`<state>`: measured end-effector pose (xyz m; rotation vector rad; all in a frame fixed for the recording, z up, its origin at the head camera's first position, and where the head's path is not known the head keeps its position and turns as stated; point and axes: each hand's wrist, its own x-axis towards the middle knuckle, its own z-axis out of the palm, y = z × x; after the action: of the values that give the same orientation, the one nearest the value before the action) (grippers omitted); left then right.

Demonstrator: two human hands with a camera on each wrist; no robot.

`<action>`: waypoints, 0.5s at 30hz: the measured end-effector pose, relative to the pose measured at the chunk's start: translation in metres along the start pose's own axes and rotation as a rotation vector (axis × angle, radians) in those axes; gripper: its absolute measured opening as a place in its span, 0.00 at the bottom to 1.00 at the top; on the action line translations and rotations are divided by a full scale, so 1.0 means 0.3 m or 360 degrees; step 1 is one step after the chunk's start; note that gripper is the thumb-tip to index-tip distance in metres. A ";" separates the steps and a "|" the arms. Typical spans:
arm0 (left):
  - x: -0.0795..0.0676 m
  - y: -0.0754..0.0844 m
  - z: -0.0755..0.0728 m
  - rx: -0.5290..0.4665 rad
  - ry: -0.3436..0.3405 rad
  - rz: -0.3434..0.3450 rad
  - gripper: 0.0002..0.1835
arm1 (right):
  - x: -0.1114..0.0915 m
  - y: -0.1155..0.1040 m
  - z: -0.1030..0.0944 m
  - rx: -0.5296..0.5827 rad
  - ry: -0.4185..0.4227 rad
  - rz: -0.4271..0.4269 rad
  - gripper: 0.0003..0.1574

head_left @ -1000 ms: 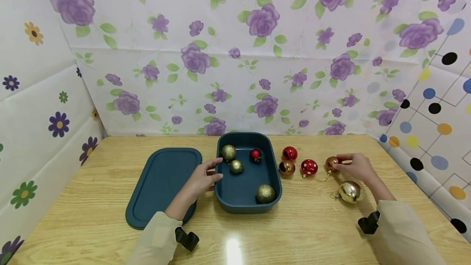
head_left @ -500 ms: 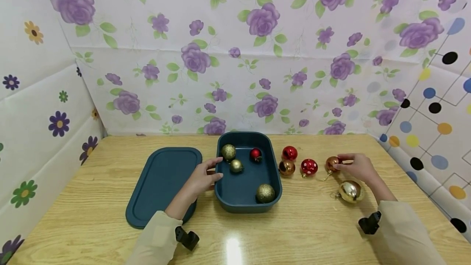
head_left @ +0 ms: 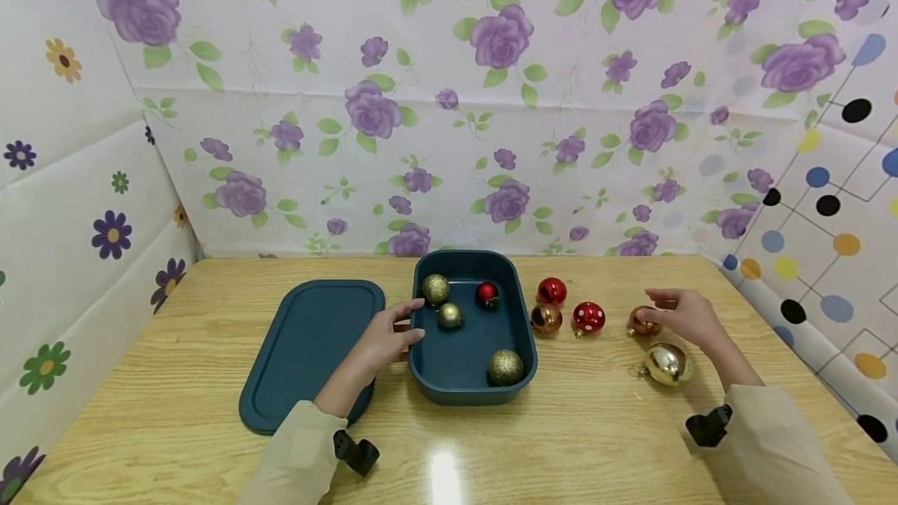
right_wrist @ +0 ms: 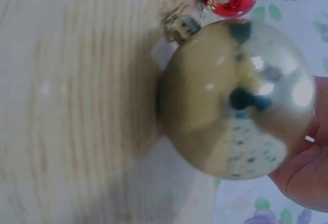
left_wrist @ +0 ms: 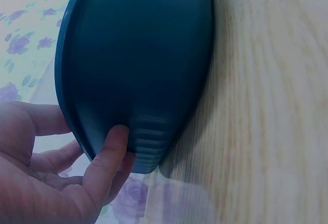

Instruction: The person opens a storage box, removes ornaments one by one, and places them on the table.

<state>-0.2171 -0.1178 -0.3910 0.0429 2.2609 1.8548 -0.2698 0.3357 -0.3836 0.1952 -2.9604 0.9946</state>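
My left hand (head_left: 382, 340) grips the near-left wall of a dark teal box (head_left: 456, 397). Its thumb and forefinger reach over the rim, while other fingers press the outer wall (left_wrist: 138, 55). Inside lie glittery gold baubles (head_left: 506, 369), a plain gold one (head_left: 450, 316) and a small red one (head_left: 487, 294). My right hand (head_left: 684, 318) is over a copper bauble (head_left: 645, 322) on the table, thumb across its front and fingers extended behind it. A big shiny gold bauble (head_left: 669, 365) sits below that hand; in the right wrist view it hides most of the hand.
Left of the box lies its flat teal lid (head_left: 316, 333), partly under the left forearm. Between box and right hand sit a red bauble (head_left: 552, 291), another copper bauble (head_left: 546, 319) and a red white-dotted bauble (head_left: 588, 319). Patterned cloth walls (head_left: 449, 139) edge the wooden table (head_left: 561, 443).
The copper bauble by my right hand has rolled slightly right, its cap now pointing left. The right fingers have loosened from it and shifted a little right. The left hand stays put.
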 end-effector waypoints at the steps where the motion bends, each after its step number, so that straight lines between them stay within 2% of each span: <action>1: -0.001 0.000 0.000 0.0003 -0.0001 0.0003 0.27 | -0.002 -0.007 -0.004 -0.0016 0.0012 -0.0013 0.39; 7: -0.001 -0.001 0.000 0.0019 -0.0003 0.0011 0.27 | -0.021 -0.069 -0.022 -0.0020 0.0054 -0.0099 0.38; 15: -0.002 -0.003 -0.003 0.0045 -0.0002 0.0022 0.27 | -0.046 -0.198 -0.004 0.0119 -0.0008 -0.0217 0.38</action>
<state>-0.2167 -0.1188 -0.3915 0.0641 2.2914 1.8290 -0.2488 0.2910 -0.3477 0.3947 -2.8704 1.0887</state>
